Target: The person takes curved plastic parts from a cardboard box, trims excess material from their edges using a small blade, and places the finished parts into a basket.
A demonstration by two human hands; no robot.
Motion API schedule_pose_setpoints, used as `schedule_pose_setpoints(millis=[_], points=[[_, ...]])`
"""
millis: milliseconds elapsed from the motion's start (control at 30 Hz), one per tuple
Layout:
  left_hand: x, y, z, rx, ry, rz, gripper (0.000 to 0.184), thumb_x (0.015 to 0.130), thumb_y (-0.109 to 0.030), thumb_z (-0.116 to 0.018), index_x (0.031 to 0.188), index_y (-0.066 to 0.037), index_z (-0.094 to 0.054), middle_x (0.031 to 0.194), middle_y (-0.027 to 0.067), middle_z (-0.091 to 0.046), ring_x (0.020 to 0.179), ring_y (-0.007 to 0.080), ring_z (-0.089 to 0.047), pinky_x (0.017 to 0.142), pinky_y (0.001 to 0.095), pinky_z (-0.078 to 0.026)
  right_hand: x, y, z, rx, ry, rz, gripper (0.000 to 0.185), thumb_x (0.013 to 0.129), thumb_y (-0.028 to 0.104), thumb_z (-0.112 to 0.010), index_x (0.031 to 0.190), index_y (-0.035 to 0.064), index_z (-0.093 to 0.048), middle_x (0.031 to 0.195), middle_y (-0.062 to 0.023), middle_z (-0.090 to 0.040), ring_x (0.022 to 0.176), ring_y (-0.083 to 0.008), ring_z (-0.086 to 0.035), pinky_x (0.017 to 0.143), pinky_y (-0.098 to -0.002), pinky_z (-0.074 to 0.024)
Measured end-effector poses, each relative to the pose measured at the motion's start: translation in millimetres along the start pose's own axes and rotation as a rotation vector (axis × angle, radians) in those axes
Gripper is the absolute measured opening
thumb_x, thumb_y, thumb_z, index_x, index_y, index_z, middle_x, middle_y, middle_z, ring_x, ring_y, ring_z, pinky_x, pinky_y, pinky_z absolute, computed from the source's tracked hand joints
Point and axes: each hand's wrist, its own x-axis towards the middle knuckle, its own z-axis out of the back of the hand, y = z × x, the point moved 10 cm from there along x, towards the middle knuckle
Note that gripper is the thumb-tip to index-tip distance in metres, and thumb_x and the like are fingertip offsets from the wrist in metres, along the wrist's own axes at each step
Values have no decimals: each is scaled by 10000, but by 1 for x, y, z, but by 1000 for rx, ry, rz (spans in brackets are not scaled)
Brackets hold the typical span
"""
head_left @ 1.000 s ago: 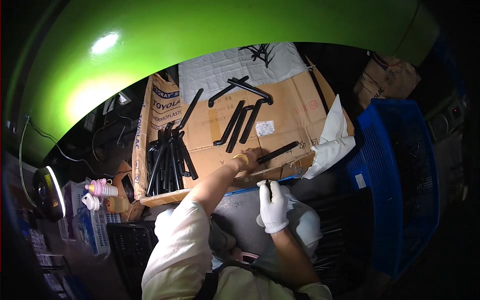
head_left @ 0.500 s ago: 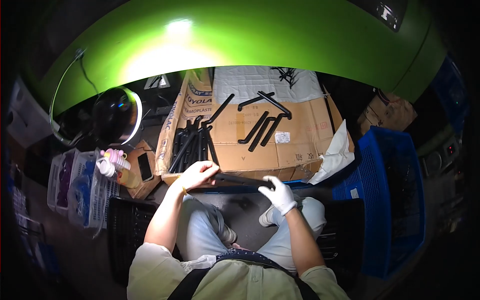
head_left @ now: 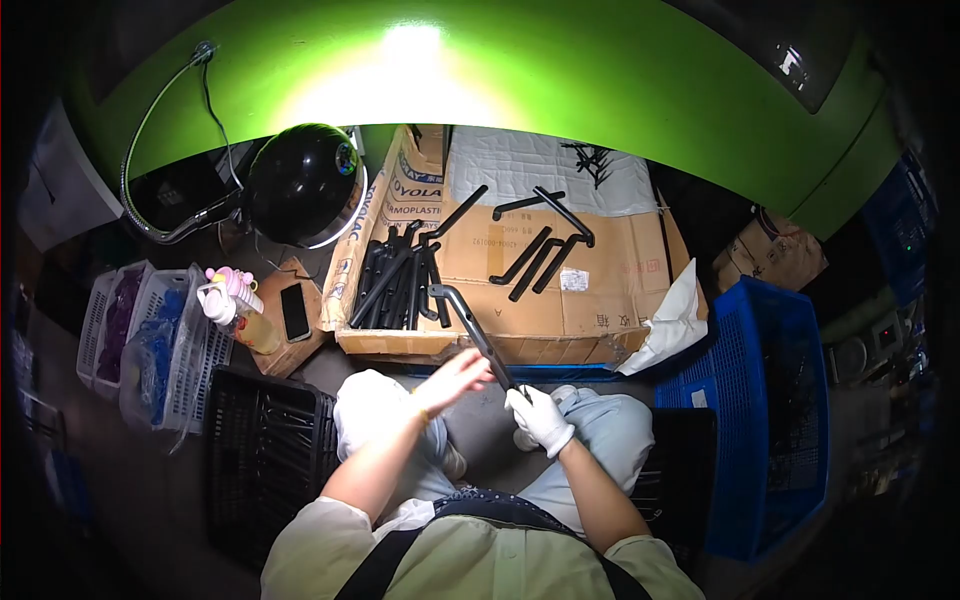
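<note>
A long black bar (head_left: pixel 473 328) with a bent, flattened end slants up over the front edge of the cardboard. My right hand (head_left: pixel 541 420), in a white glove, is closed around its lower end. My left hand (head_left: pixel 456 382), without a glove, lies close beside the bar's middle with fingers stretched out; whether they touch it I cannot tell. Beyond the hands, a heap of similar black bars (head_left: pixel 385 285) lies at the left of the cardboard tray (head_left: pixel 460 250). Several more bent bars (head_left: pixel 540 262) lie spread over its middle.
A black lamp (head_left: pixel 300 185) stands at the left, near a phone (head_left: pixel 295 312) and a pink-topped bottle (head_left: pixel 245 315). White baskets (head_left: pixel 185 360) are farther left. A black crate (head_left: pixel 265 450) sits by my left leg, a blue crate (head_left: pixel 745 420) at the right. Thin black pieces (head_left: pixel 590 163) lie on white cloth (head_left: pixel 480 165).
The bar has swung from nearly level to steeply slanted, its bent end now pointing away from me. My left hand has let go of its end and moved right; the view has shifted slightly.
</note>
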Motion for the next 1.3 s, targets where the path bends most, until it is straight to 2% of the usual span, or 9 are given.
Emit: schedule_pose_setpoints(millis=[300,500,633,767,867,900,1000,1100,1300], points=[[-8,-66,3,1108,-382,-498,435,870,-330,-638,1172,-21,-579,1116,179,-604,1048,346,-577,918,410,-462,56,39,100,92,-164,-214,351,960,408,-535,813,91,-575,546,15,-482,358,-61,-360,311,-225,-253],[-91,-80,82,1425,-800,-253,395,809,-248,-684,1140,-51,-597,1059,132,-614,1030,309,-568,910,416,-429,165,78,235,145,-456,-56,343,921,427,-556,823,99,-570,572,0,-506,351,-77,-368,302,-245,-248],[-94,-53,102,1232,-857,-8,310,816,-240,-664,1082,-83,-634,1057,91,-617,1052,295,-546,935,412,-397,212,64,256,303,-514,-95,321,943,408,-531,837,109,-578,589,20,-488,362,-59,-307,334,-238,-192],[-52,-77,86,1247,-727,-226,244,822,-155,-655,1049,-65,-653,1034,108,-643,1032,300,-580,926,398,-423,207,72,195,216,-323,-140,283,960,355,-527,851,98,-569,574,20,-501,362,-49,-315,328,-218,-201],[22,-68,78,820,-490,-250,254,938,-157,-540,1122,-6,-630,1075,154,-652,1009,307,-621,921,352,-463,190,82,149,257,-138,-112,339,931,389,-529,907,55,-575,579,3,-522,373,-56,-366,317,-218,-239],[53,-61,69,710,-384,-227,301,986,-107,-478,1240,34,-555,1152,143,-636,1081,203,-604,960,298,-449,183,88,136,244,-79,-119,347,927,395,-532,907,52,-577,581,-2,-524,366,-63,-367,318,-218,-251],[127,-59,26,263,-201,-109,516,1042,-336,-358,1437,-5,-356,1276,135,-586,1179,200,-549,1026,321,-396,155,100,104,162,17,-146,340,946,389,-520,914,58,-592,582,-5,-540,365,-62,-382,318,-213,-263],[168,-52,-8,-244,-138,-47,519,1031,-388,-368,1375,-2,-418,1270,142,-583,1181,218,-545,1031,336,-387,125,101,89,115,90,-96,310,969,361,-509,916,68,-595,581,-1,-540,370,-45,-382,325,-211,-265],[135,-46,-60,-46,49,27,524,1021,-412,-400,1345,-5,-463,1169,102,-622,1121,189,-570,981,332,-430,48,107,113,348,-33,-83,278,950,315,-522,867,57,-579,612,9,-514,404,-54,-387,353,-223,-258]])
